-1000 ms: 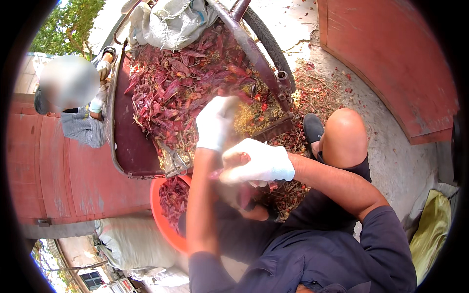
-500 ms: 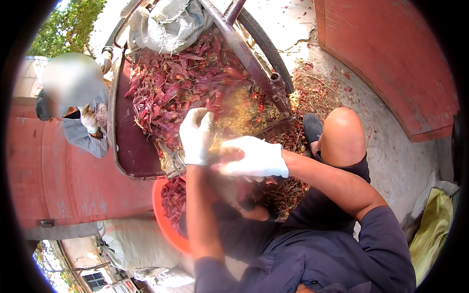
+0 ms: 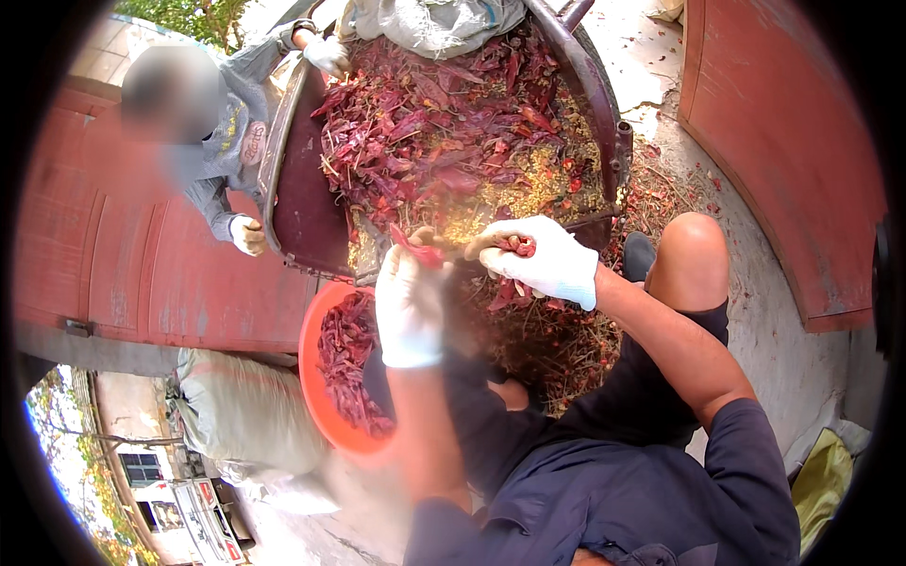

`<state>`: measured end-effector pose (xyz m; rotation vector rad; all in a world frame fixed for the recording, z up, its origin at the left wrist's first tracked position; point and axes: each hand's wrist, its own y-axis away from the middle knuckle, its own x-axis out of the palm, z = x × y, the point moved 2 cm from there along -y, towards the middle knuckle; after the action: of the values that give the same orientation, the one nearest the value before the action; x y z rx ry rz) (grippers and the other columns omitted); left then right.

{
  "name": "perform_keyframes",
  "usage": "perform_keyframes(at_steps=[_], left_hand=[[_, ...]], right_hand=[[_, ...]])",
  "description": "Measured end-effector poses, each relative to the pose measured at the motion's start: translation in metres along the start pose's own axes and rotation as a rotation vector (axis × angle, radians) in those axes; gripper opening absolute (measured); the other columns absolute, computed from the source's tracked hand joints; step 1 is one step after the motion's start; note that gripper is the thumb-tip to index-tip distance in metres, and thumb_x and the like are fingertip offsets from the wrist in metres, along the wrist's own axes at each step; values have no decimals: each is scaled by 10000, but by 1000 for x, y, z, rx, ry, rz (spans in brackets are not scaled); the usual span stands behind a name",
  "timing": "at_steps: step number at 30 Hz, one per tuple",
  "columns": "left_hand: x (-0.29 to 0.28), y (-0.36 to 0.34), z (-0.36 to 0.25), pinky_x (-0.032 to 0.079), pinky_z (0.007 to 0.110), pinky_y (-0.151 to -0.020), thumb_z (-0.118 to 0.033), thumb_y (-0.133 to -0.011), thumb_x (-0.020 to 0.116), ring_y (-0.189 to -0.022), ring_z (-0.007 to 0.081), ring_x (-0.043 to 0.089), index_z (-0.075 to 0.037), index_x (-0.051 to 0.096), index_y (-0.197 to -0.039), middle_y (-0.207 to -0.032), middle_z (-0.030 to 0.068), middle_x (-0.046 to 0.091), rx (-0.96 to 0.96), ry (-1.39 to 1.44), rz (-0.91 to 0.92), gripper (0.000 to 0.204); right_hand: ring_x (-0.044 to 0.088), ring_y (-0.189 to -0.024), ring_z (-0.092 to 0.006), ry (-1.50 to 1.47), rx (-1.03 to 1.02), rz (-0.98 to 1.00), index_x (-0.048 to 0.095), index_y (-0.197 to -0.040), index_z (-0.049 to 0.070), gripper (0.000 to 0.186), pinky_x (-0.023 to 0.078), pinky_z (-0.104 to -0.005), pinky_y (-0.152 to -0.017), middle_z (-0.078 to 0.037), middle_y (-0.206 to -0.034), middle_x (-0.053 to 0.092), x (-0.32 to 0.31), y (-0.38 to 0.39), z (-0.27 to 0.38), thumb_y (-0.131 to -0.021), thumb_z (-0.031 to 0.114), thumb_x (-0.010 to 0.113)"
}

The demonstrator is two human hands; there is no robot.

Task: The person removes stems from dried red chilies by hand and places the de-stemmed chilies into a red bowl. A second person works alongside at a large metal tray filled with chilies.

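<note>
Both my hands wear white gloves, over the near edge of a dark red cart. Dried red chili peppers and yellow seeds lie heaped in the cart. My left hand, partly smeared by motion, pinches one dried red chili pepper at its fingertips. Close beside it on the right, my right hand is closed around small reddish chili pieces that show between its curled fingers. Below my left hand stands an orange tub holding dark red chili pods.
Across the cart's left side, a person in grey sleeves and gloves rests one hand on the heap. A white woven sack lies on its far end. Stems and scraps litter the ground by my legs. A stuffed sack stands left of the tub.
My hands have moved apart, and the left one now shows a chili pepper at its fingertips. The other person's hand has come down to the cart's side. The view has shifted.
</note>
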<state>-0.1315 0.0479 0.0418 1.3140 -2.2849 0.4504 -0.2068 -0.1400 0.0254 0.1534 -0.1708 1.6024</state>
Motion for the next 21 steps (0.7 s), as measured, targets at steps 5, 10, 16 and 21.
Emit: perform_keyframes(at_steps=[5, 10, 16, 21], left_hand=[[-6, 28, 12, 497, 469, -1053, -119, -935, 678, -1224, 273, 573, -37, 618, -1164, -1315, 99, 609, 169, 90, -95, 250], [30, 76, 13, 487, 344, -964, -131, -944, 692, -1110, 195, 597, -1, 671, -1039, -1274, 126, 600, 381, -576, -252, 162], [39, 99, -5, 439, 416, -1017, -82, -869, 728, -1176, 307, 557, -12, 696, -1030, -1226, 143, 615, 880, -1266, 22, 179], [24, 119, -4, 467, 356, -989, -67, -881, 726, -1125, 239, 587, 27, 689, -1046, -1236, 134, 611, 586, -762, -106, 194]], right_hand=[[514, -490, -57, 7, 288, 28, 700, -990, 104, 234, 370, -225, -392, 2, -679, 620, 30, 26, 13, -945, 330, 660], [468, -524, -22, -517, 406, 57, 671, -914, 108, 254, 333, -210, -417, 36, -739, 622, 57, 45, -18, -963, 358, 664], [471, -579, -7, -506, 351, -8, 680, -988, 104, 242, 346, -197, -459, 63, -757, 604, 65, 61, 2, -957, 343, 684], [500, -551, -43, -32, 226, 8, 692, -1013, 65, 232, 386, -212, -481, 4, -738, 655, 70, 69, 40, -948, 288, 683]])
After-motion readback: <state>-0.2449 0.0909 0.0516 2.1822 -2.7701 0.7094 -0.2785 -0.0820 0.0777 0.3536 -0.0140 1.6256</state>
